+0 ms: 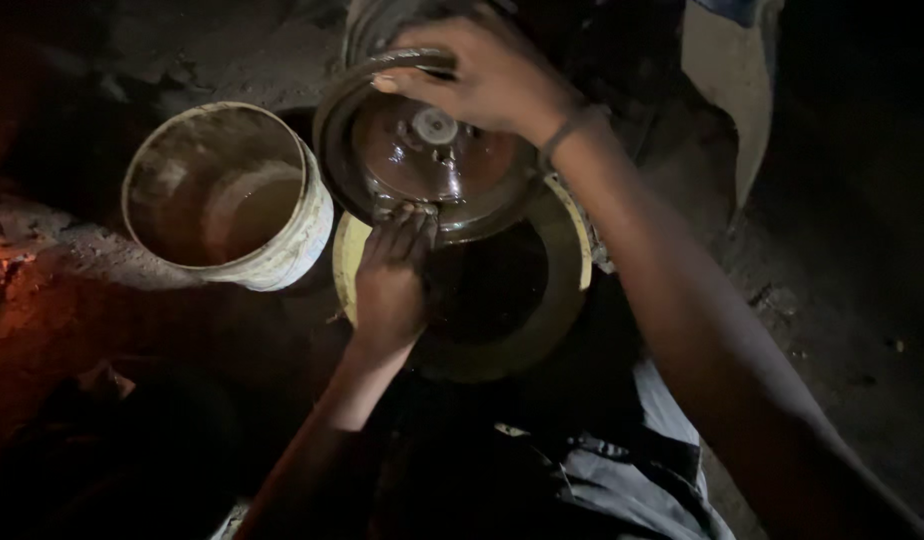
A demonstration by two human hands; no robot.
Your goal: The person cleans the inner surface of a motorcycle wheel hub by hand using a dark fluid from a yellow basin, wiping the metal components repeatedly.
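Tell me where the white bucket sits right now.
In the head view the white bucket stands on the dirt ground at upper left, just left of the round metal lid that both hands hold, beside the left hand.

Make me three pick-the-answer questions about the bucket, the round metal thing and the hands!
1. Where is the white bucket?
A. left of the round metal part
B. right of it
C. on top of it

2. What colour is the rim of the basin under the round metal part?
A. blue
B. yellow
C. red

3. What are the hands doing?
A. both resting on the ground
B. both inside the bucket
C. both on the metal part

Answers: 1 A, the bucket sits at its left side. 2 B, a yellow rim shows below it. 3 C, the right hand grips its top edge, the left hand touches its lower edge.
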